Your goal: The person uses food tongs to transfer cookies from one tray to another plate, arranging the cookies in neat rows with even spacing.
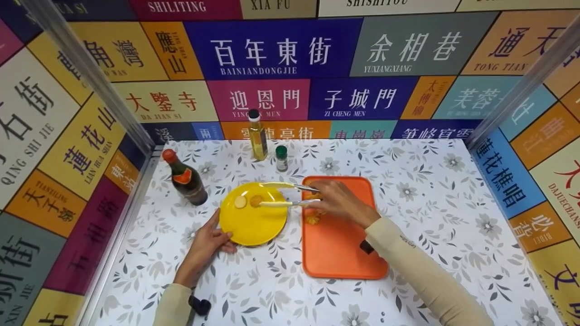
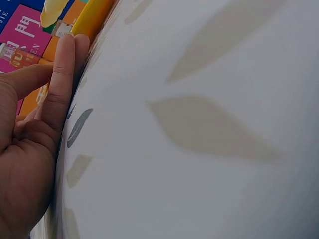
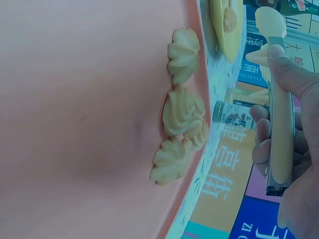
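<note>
At its lower left rim, my left hand point(image 1: 208, 242) holds the yellow plate point(image 1: 253, 231); the wrist view point(image 2: 37, 114) shows the fingers near the plate's edge point(image 2: 94, 17), with some of the grip hidden. Two round cookies point(image 1: 240, 201) lie on the plate. My right hand point(image 1: 337, 199) grips metal tongs point(image 1: 299, 203) with pale tips. The tongs' arms are spread over the plate, the lower tip beside the right-hand cookie point(image 1: 256, 201). Below that hand is an orange tray point(image 1: 340, 253) with several swirled cookies point(image 3: 182, 112) along one edge, partly covered in the head view.
A dark bottle with a red cap point(image 1: 186, 181) stands left of the plate. Behind it are an oil bottle point(image 1: 258, 140) and a small green-capped jar point(image 1: 281, 159). Sign-covered panels point(image 1: 267, 50) enclose the back and sides of the flower-patterned table point(image 1: 430, 217).
</note>
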Demonstrator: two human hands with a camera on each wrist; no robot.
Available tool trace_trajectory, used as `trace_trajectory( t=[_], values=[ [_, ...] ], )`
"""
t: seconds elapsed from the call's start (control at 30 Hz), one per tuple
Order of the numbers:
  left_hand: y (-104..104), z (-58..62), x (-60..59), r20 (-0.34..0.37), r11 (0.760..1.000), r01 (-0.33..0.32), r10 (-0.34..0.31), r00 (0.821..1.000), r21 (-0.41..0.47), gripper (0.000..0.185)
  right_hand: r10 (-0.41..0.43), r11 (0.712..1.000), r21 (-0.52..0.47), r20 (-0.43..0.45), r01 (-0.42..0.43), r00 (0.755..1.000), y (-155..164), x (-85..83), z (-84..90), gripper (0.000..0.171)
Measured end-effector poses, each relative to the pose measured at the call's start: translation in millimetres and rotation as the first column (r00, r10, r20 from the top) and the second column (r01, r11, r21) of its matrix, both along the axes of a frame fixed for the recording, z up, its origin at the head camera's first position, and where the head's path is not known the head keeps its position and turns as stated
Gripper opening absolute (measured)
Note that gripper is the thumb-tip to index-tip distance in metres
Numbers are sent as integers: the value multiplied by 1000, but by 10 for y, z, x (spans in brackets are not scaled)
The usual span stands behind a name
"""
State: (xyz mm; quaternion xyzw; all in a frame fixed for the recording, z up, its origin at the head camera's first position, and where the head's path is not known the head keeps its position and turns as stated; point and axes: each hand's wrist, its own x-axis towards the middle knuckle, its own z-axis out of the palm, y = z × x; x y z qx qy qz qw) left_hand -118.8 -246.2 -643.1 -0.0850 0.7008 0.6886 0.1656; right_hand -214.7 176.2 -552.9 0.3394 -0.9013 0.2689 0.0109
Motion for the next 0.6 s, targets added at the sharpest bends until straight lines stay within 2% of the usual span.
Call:
trace_trajectory(
  t=[0.23,0.6],
  values=[
    [-10,1,-5,-16,1000,14,-14,1000,-7,94,-28,998,-55,28,30,999,126,24,1,54],
    [2,13,-4,5,999,0,0,1000,-37,95,-66,992,-110,-44,61,997,307,91,-20,52]
  ],
)
